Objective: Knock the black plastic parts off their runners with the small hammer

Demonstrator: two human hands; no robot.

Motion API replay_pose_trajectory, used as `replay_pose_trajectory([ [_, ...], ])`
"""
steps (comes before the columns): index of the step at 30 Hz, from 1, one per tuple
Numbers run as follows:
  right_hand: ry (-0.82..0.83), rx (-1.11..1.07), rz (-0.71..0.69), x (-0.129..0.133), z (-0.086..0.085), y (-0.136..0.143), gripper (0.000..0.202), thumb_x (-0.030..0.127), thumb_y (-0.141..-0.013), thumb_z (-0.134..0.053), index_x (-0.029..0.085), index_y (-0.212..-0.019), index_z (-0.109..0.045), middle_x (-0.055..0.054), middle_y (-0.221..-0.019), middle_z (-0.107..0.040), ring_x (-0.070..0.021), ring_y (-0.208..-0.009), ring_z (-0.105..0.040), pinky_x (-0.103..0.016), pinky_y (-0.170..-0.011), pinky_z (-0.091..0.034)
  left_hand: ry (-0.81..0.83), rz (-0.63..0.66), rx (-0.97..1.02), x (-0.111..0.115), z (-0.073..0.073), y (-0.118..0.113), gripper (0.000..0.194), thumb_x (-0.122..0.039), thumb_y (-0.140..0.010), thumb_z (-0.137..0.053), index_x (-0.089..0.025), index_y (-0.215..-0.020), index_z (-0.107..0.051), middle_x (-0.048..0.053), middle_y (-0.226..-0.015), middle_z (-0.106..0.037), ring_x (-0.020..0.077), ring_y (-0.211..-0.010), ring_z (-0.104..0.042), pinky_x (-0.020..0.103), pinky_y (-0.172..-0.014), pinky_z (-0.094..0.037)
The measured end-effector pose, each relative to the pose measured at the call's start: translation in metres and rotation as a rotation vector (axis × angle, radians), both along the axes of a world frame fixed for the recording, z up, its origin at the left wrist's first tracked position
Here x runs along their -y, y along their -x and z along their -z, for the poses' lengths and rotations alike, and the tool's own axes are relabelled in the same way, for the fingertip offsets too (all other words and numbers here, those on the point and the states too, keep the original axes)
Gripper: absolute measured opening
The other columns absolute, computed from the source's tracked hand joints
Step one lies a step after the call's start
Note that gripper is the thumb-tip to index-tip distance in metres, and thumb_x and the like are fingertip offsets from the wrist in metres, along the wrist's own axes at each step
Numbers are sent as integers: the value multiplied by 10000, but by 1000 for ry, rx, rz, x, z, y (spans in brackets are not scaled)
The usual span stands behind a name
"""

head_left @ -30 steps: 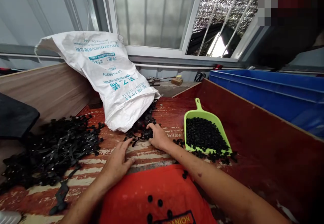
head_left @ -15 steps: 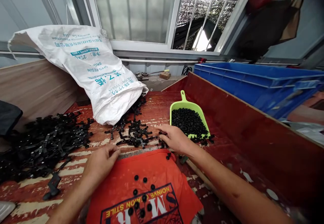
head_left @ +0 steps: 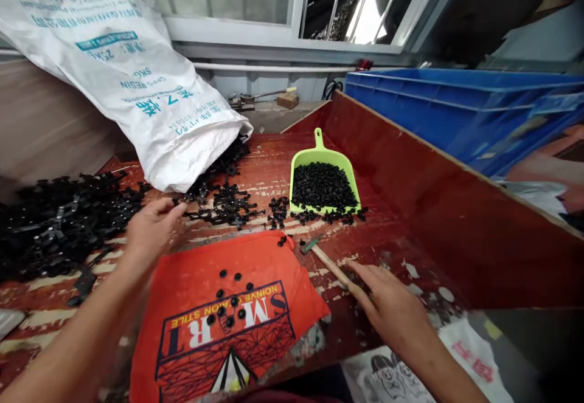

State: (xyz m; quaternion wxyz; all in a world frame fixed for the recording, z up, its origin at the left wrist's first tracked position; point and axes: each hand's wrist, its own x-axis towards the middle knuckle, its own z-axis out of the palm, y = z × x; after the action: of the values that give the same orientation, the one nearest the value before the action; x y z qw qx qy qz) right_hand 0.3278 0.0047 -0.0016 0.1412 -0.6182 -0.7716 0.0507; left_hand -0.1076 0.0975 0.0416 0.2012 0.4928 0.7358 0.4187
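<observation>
My left hand (head_left: pixel 157 227) is beside the large pile of black plastic parts (head_left: pixel 59 227), its thumb and fingers close together near a smaller heap (head_left: pixel 225 205); what it may hold is too small to tell. My right hand (head_left: pixel 387 296) has its fingers apart at the wooden handle of a small hammer (head_left: pixel 335 268), not wrapped round it. Several round black pieces (head_left: pixel 234 301) lie on the orange cloth (head_left: pixel 191 269) between my hands. Beyond the hammer, a green dustpan (head_left: pixel 319 148) holds many small black pieces (head_left: pixel 323 185), some spilled at its front edge.
A white sack (head_left: pixel 150 99) lies at the back left, its mouth over black parts. A red board (head_left: pixel 410 178) edges the right side of the worktop, with a blue crate (head_left: pixel 420 111) behind it. Printed white material (head_left: pixel 387 378) shows at the bottom right.
My right hand has left the black parts near the dustpan and come back to the hammer handle. My left hand has moved up and left, towards the black parts. The view has shifted.
</observation>
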Motion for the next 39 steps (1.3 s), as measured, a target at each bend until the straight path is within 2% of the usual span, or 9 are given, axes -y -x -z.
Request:
replay_pose_trajectory([
  [3, 18, 137, -31, 5, 13, -3, 401, 412, -923, -559, 221, -1275, -576, -113, -1058, -683, -324, -959, -644, -461, -787, -535, 66, 126, -258, 53, -36, 3, 352, -563, -773, -586, -217, -814, -642, -69, -686, -582, 120, -663, -476, 174, -609, -335],
  [5, 44, 153, -23, 1, 17, 4, 275, 384, -917, -565, 220, -1135, -601, -111, -1001, -660, -310, -924, -634, -419, -753, -509, 157, 209, -89, 90, -44, -2, 381, -586, -740, -622, -232, -873, -668, -43, -788, -672, 171, -776, -574, 219, -714, -449],
  [9, 132, 69, 21, -19, 17, 15, 29, 238, -892, -526, 244, -865, -534, -76, -872, -654, -255, -812, -651, -320, -641, -429, 388, 168, 327, 145, -25, -18, 477, -623, -678, -703, -236, -957, -703, 34, -1025, -744, 273, -1040, -627, 355, -915, -512],
  [12, 195, 22, 27, -27, 15, 10, 52, 237, -880, -518, 251, -835, -495, -23, -719, -642, -219, -630, -643, -285, -533, -365, 444, 177, 472, 166, -8, -29, 420, -631, -789, -615, -223, -843, -701, 47, -931, -727, 242, -934, -632, 334, -856, -522],
  [16, 303, -139, 14, -15, 8, 0, 86, 282, -895, -482, 266, -971, -519, 2, -750, -687, -204, -608, -654, -268, -522, -405, 461, 290, 578, 174, -7, -37, 418, -583, -872, -532, -222, -736, -691, 43, -826, -697, 211, -826, -627, 295, -774, -524],
  [20, 324, -378, 30, 15, -6, 15, 365, 413, -952, -403, 325, -1293, -497, -34, -931, -729, -248, -799, -698, -307, -624, -491, 414, 241, 345, 175, -12, -30, 389, -618, -787, -603, -260, -827, -747, 43, -874, -745, 268, -913, -670, 325, -837, -540],
  [27, 558, -574, -90, 65, -6, 74, 261, 437, -1006, -346, 290, -933, -550, 17, -710, -602, -187, -614, -577, -261, -568, -452, 353, 300, -81, 173, 2, -22, 408, -607, -835, -511, -250, -735, -682, 13, -799, -732, 241, -798, -664, 256, -655, -498],
  [32, 623, -617, -118, 70, -8, 94, 349, 387, -1040, -340, 291, -1311, -537, 25, -782, -588, -157, -671, -520, -227, -618, -403, 361, 485, -174, 161, 11, -30, 448, -553, -925, -403, -221, -665, -556, 11, -703, -632, 197, -713, -610, 267, -664, -440],
  [39, 636, -529, -143, 62, -25, 101, 467, 334, -1030, -319, 315, -1481, -437, 10, -813, -620, -168, -668, -524, -243, -623, -371, 349, 404, -279, 153, 30, -28, 456, -553, -918, -386, -221, -609, -437, -6, -633, -542, 186, -665, -557, 282, -660, -385],
])
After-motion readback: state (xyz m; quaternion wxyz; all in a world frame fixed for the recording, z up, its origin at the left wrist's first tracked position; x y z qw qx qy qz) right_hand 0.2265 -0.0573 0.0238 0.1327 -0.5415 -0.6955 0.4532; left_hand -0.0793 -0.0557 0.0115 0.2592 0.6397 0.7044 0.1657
